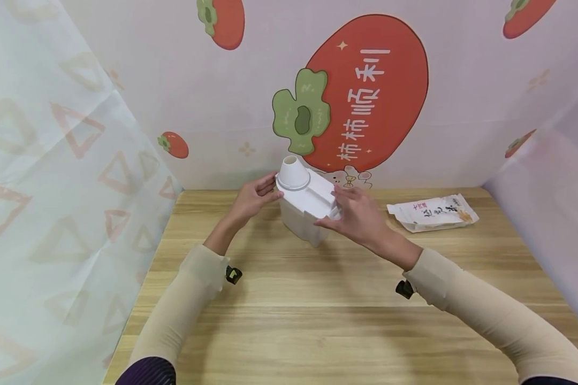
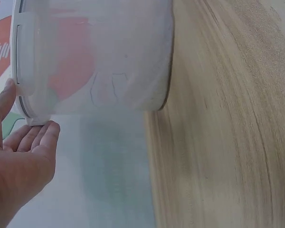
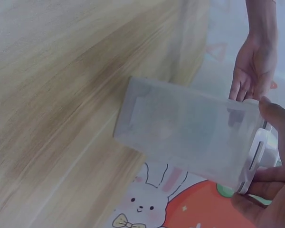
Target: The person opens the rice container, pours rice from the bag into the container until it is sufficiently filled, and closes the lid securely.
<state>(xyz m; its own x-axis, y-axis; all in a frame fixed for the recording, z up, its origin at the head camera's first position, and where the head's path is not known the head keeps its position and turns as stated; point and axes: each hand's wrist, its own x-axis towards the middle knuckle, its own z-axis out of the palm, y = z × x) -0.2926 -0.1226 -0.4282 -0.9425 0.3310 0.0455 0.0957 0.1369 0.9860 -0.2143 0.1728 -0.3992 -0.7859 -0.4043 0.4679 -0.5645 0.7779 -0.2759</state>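
A translucent plastic container [image 1: 299,222] with a white lid [image 1: 316,195] and a round white spout cap [image 1: 292,172] stands on the wooden table [image 1: 318,299] near the back wall. My left hand [image 1: 259,194] touches the lid's left edge with its thumb and nearly straight fingers. My right hand [image 1: 349,211] pinches the lid's right end, thumb on top and fingers underneath. In the left wrist view the container [image 2: 95,57] is just above my left hand [image 2: 19,161]. The right wrist view shows the container [image 3: 180,128] from its side, my right hand [image 3: 271,156] at the lid clasp and the left hand [image 3: 251,71] behind it.
A white bag of rice [image 1: 433,212] lies flat at the back right of the table. Printed backdrop walls close off the back and both sides. Bare wood stretches from the container to the front edge.
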